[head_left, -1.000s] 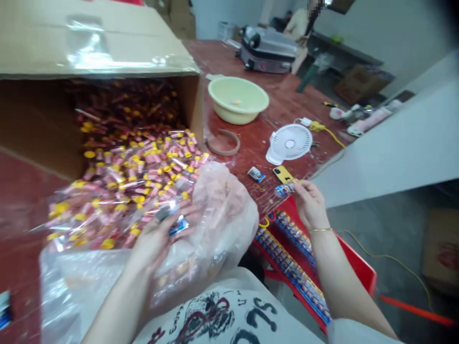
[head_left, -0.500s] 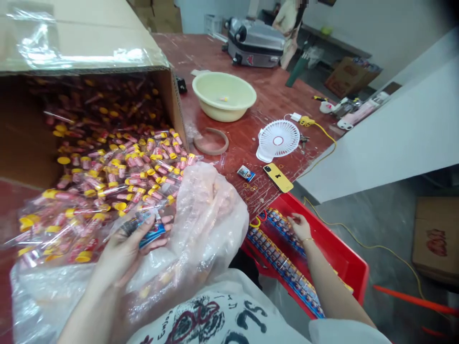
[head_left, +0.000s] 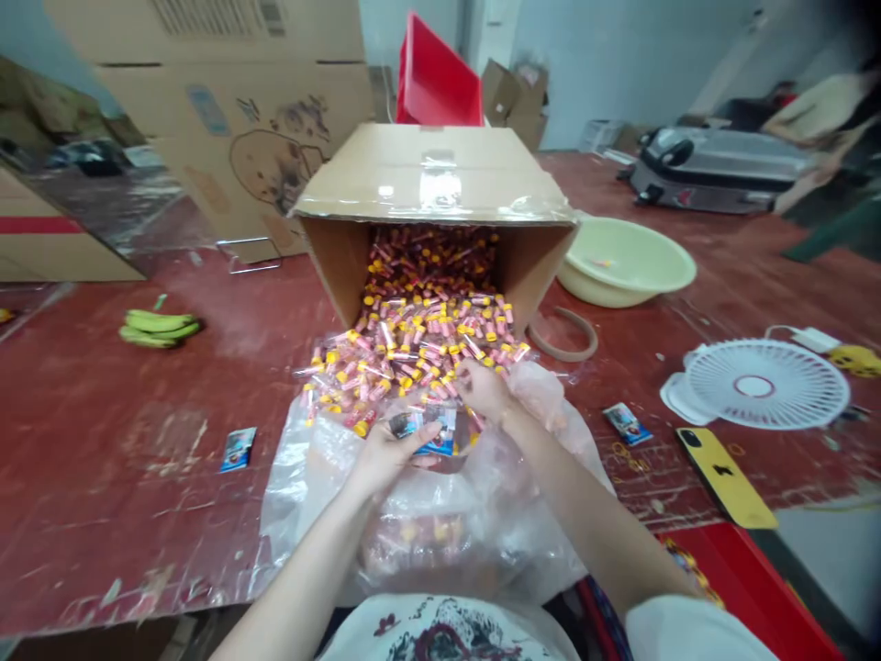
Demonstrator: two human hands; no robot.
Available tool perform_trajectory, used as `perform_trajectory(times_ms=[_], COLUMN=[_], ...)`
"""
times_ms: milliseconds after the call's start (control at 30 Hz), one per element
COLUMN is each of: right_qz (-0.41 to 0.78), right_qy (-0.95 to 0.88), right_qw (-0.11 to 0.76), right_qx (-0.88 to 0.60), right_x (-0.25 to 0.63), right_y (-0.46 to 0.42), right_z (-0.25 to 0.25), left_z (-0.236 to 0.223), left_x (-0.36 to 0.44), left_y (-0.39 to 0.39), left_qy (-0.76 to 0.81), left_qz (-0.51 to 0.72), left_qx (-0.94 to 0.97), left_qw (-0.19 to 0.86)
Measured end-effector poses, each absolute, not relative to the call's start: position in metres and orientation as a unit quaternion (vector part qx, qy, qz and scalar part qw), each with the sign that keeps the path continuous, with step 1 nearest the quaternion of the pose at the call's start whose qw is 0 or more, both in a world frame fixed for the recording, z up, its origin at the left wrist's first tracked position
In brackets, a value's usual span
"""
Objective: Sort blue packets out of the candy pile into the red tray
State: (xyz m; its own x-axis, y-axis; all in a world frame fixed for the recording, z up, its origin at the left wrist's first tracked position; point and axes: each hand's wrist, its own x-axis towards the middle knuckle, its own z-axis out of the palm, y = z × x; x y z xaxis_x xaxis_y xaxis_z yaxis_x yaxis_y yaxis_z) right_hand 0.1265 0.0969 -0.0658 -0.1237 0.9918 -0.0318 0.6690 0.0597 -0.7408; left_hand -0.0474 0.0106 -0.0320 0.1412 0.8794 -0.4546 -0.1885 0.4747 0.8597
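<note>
My left hand (head_left: 385,454) is closed on small blue printed packets (head_left: 440,431), held above the clear plastic sheeting (head_left: 440,500). In front lies a heap of small pink tubes with yellow caps (head_left: 413,353) in clear wrappers, spilling from a cardboard box (head_left: 433,170) that lies on its side. My right hand (head_left: 485,390) is at the near right edge of this heap, just beyond the packets. Its fingers are curled in among the tubes; whatever they hold is hidden.
Green bananas (head_left: 160,327) and a blue packet (head_left: 238,450) lie to the left. On the right are a brown tape ring (head_left: 582,341), a pale green basin (head_left: 630,262), another packet (head_left: 626,423), a yellow phone (head_left: 728,477) and a white fan (head_left: 757,384). A red tray (head_left: 750,588) sits below the table edge.
My right hand has moved from the red tray to the heap of tubes. My view has swung left onto the box. My left hand still holds the blue packets.
</note>
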Motion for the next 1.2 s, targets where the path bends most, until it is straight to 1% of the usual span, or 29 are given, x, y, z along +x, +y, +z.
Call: perform_trajectory(times_ms=[100,167,233,333,500,567,667,767,900,967,1033,1133,1200], right_qz=[0.345,0.365,0.381,0.391,0.432,0.408,0.334,0.274,0.241,0.288,0.391,0.546,0.581], right_qy=[-0.674,-0.671,-0.668,-0.657,-0.616,-0.631,-0.689,-0.755,-0.795,-0.776,-0.725,-0.63,-0.616], right_qw=[0.226,0.239,0.28,0.356,0.512,0.533,0.525,0.488,0.441,0.436,0.434,0.41,0.395], right_qx=[-0.614,-0.6,-0.575,-0.538,-0.414,-0.389,-0.372,-0.343,-0.339,-0.352,-0.366,-0.368,-0.355], right_x=[0.099,0.103,0.117,0.141,0.16,0.16,0.156,0.153,0.15,0.149,0.149,0.149,0.147], right_y=[0.134,0.136,0.125,0.099,0.058,0.049,0.045,0.047,0.05,0.052,0.054,0.051,0.043], right_z=[-0.086,-0.092,-0.087,-0.065,-0.021,-0.006,0.01,0.02,0.022,0.018,0.011,-0.002,-0.011], left_z=[-0.031,-0.034,-0.037,-0.04,-0.038,-0.038,-0.037,-0.036,-0.037,-0.037,-0.035,-0.029,-0.026], left_x=[-0.049,-0.048,-0.047,-0.043,-0.036,-0.035,-0.036,-0.038,-0.039,-0.039,-0.037,-0.032,-0.027], left_y=[0.008,0.008,0.01,0.013,0.016,0.015,0.013,0.013,0.014,0.014,0.013,0.01,0.01], left_qy=[0.52,0.507,0.481,0.442,0.459,0.463,0.477,0.487,0.482,0.481,0.478,0.454,0.436], left_qz=[0.404,0.399,0.385,0.373,0.386,0.389,0.402,0.428,0.439,0.439,0.43,0.408,0.403], left_qx=[0.314,0.303,0.29,0.28,0.32,0.349,0.383,0.412,0.447,0.453,0.438,0.367,0.318], left_qw=[0.684,0.701,0.733,0.766,0.733,0.716,0.682,0.641,0.613,0.609,0.628,0.702,0.739])
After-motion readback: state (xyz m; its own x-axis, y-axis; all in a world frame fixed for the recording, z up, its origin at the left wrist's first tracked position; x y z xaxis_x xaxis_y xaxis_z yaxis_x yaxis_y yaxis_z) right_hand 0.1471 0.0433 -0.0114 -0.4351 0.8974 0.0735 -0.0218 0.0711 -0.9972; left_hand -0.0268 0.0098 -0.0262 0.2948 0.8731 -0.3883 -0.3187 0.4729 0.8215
